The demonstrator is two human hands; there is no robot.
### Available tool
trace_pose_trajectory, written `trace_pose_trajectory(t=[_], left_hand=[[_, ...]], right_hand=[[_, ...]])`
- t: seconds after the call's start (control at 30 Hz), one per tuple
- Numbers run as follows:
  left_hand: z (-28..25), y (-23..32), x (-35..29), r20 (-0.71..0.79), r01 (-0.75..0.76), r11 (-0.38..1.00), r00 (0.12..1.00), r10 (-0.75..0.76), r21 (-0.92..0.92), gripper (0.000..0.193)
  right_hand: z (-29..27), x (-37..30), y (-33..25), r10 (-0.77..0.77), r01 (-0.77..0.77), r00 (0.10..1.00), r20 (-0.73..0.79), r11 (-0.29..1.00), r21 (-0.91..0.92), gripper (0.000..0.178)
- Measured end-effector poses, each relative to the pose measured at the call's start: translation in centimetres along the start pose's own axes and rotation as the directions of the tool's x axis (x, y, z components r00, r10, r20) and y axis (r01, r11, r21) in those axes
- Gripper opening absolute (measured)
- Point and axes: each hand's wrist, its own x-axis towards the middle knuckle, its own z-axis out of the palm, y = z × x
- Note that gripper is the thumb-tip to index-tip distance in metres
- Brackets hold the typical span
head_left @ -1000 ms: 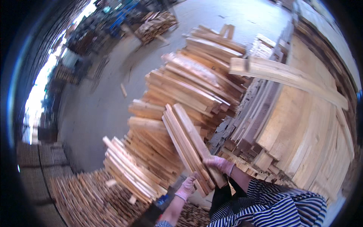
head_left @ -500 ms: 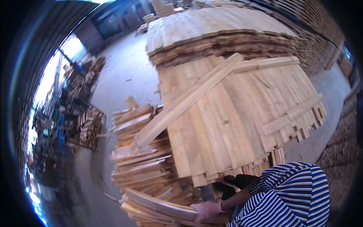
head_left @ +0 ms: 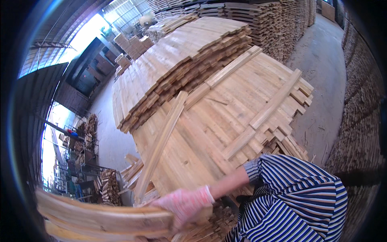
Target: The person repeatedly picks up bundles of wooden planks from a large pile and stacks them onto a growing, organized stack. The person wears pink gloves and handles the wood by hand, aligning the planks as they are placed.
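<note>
My right hand (head_left: 183, 205), in a pink and white glove, is closed round the near end of some wooden planks (head_left: 109, 220). They stretch toward the left edge and look bowed and slightly blurred. At least two lie one on the other; my fingers' undersides are hidden behind the wood. My left hand is out of sight. Just beyond the right hand spreads a broad layer of boards laid side by side (head_left: 209, 149). A loose strip (head_left: 161, 141) lies slantwise over its left side, and another strip (head_left: 264, 117) crosses its right part.
A higher stack of boards (head_left: 173, 52) adjoins the layer's far side. Tall piles of timber (head_left: 274, 28) stand behind, and another stacked wall (head_left: 363, 101) runs along the right. Short offcuts (head_left: 131, 173) lie at the left. Grey concrete floor (head_left: 322, 60) shows beside the stacks.
My right hand has lifted the planks from the loose pile at the lower left and swung them up and leftward. The view has turned, showing more on the right.
</note>
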Motion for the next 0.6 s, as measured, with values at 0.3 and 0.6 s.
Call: trace_pose_trajectory(t=[0.3, 0.6], left_hand=[[13.5, -7.3, 15.0, 0.259, -0.130, 0.984, 0.953, 0.159, -0.125, 0.059], [26.0, -21.4, 10.0, 0.677, -0.028, 1.000, 0.735, 0.021, -0.001, 0.079]], right_hand=[[-22.8, -3.4, -7.0, -0.166, 0.016, 0.919, -0.357, 0.922, -0.386, 0.090], [-32.5, -13.4, 7.1, -0.237, 0.146, 0.811, -0.535, 0.967, -0.208, 0.106]])
